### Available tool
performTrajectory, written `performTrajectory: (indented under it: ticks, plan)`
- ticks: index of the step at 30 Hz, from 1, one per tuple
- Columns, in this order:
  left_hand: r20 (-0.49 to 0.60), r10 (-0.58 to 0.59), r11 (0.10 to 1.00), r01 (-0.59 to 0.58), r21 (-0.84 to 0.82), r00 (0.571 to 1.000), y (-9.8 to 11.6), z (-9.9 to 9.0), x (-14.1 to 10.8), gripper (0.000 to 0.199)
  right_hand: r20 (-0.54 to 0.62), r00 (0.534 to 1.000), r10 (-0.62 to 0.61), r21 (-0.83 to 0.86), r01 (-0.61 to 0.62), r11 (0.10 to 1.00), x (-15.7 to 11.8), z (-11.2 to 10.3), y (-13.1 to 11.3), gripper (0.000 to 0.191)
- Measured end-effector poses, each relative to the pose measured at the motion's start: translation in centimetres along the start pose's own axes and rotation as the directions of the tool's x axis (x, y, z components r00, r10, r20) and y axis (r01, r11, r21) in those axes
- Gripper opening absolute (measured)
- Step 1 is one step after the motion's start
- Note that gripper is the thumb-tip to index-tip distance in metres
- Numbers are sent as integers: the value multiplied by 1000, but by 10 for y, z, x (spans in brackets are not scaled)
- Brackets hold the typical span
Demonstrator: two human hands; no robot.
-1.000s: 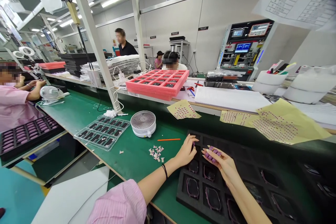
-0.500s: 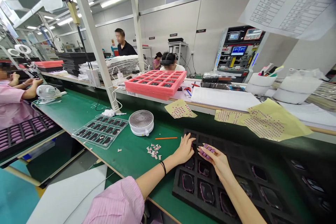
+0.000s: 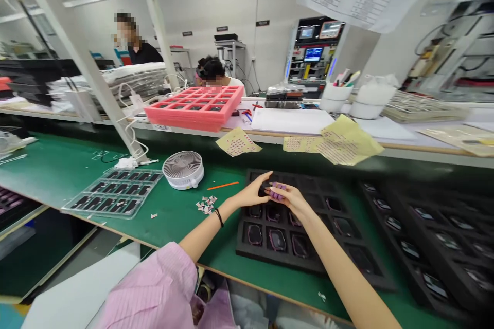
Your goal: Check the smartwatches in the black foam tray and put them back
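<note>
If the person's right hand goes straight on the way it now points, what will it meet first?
Most likely the left hand. The right hand, holding small purple pieces, points up and left toward it, above the black foam tray. Depth is unclear, so they may already touch.

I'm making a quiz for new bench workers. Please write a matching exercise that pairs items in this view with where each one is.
Items:
1. White desk fan
2. Pink foam tray
3. Small purple pieces
4. Black wristband

Places:
A. On the left wrist
B. Held in the right hand
C. On the raised back shelf
D. On the green mat, beside a clear plastic tray

Right pairs: 1-D, 2-C, 3-B, 4-A
</note>
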State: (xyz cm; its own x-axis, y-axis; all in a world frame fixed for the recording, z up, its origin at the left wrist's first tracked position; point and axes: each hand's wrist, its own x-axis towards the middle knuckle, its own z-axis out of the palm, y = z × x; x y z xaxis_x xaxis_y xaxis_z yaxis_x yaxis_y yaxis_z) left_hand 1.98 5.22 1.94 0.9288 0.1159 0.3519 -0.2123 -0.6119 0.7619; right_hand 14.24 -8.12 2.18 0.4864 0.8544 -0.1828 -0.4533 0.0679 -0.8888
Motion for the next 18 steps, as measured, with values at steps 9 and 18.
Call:
performTrajectory:
  ticks: [9,18]
  plan:
    - [-62,69,997,-71,-29,996,19,32,47,56,7,999,-48,-118,48,992,-10,-30,-28,22]
    - [45,-12,849,-13,529,999,3,58,74,53,-277,912,-301,-589,86,804,-1,-82,-26,30]
